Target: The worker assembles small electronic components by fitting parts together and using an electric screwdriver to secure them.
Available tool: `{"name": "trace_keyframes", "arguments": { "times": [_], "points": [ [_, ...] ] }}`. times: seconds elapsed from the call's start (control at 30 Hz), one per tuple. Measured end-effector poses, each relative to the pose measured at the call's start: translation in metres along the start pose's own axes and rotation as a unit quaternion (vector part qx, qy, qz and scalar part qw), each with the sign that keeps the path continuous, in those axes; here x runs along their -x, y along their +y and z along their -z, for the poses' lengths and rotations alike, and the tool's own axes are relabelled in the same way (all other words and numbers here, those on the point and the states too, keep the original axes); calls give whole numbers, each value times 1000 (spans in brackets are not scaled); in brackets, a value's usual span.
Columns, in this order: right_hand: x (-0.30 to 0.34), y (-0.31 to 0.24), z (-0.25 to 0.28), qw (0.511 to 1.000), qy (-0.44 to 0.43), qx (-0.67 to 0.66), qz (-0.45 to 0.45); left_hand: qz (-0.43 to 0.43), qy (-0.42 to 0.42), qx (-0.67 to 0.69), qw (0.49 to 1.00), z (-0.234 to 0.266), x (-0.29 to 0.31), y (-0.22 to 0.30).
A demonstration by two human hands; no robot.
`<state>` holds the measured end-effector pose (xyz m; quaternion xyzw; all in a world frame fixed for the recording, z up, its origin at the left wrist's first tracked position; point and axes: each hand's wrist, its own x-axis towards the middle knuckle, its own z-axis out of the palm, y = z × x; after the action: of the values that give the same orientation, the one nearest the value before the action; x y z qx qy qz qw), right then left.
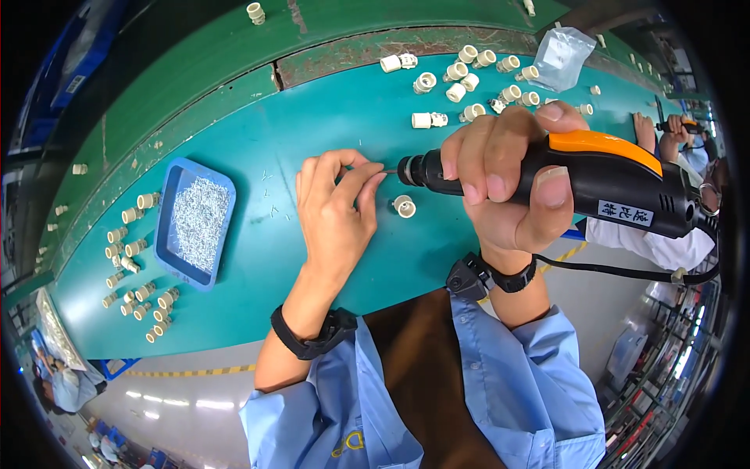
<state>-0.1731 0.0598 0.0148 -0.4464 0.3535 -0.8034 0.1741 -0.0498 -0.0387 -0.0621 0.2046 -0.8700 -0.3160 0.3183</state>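
Note:
In my right hand [512, 172] is a black and orange electric screwdriver [605, 184], held level with its bit pointing left. My left hand [337, 205] is closed in a pinch at the tip of that thin bit; whatever lies between thumb and fingertips is too small to make out. Just below the screwdriver's nose, a cream lamp socket [404, 206] stands on the green table, its round opening facing up. To the left of my left hand sits a blue tray [226, 227] of small silver screws [199, 223].
Several cream sockets [146, 201] lie around the tray's left side, and more sockets [455, 72] are scattered at the back. A clear plastic bag [561, 59] rests at the back right. A black cable [617, 270] loops below the screwdriver. Another person's hands [673, 137] work at the far right.

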Motion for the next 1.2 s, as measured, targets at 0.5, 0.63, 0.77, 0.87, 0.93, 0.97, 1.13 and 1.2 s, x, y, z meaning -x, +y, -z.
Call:
{"name": "trace_keyframes", "arguments": {
  "times": [0.5, 0.63, 0.77, 0.87, 0.93, 0.97, 1.13, 1.2],
  "points": [
    [-3, -12, 4, 999, 43, -17, 9, -8, 41, -4, 999, 2, 0, -8],
    [-3, -9, 17, 998, -54, -17, 18, -18, 47, -7, 999, 2, 1, -10],
    [-3, -17, 16, 995, -83, -35, 34, -46, 61, 31, 997, 10, 4, 2],
    [-2, -27, 11, 992, -104, -60, 47, 5, 52, 113, 992, 14, 16, 14],
    [-3, -33, 11, 990, -114, -65, 48, 31, 47, 153, 987, 18, 22, 22],
    [-3, -36, 11, 989, -125, -69, 49, 143, 34, 313, 938, 21, 23, 28],
    [4, -53, 0, 991, -87, -81, 63, 381, -23, 718, 582, 27, 35, 37],
    [6, -58, -3, 991, -84, -84, 64, 391, -43, 774, 495, 26, 38, 40]
  ]
}}
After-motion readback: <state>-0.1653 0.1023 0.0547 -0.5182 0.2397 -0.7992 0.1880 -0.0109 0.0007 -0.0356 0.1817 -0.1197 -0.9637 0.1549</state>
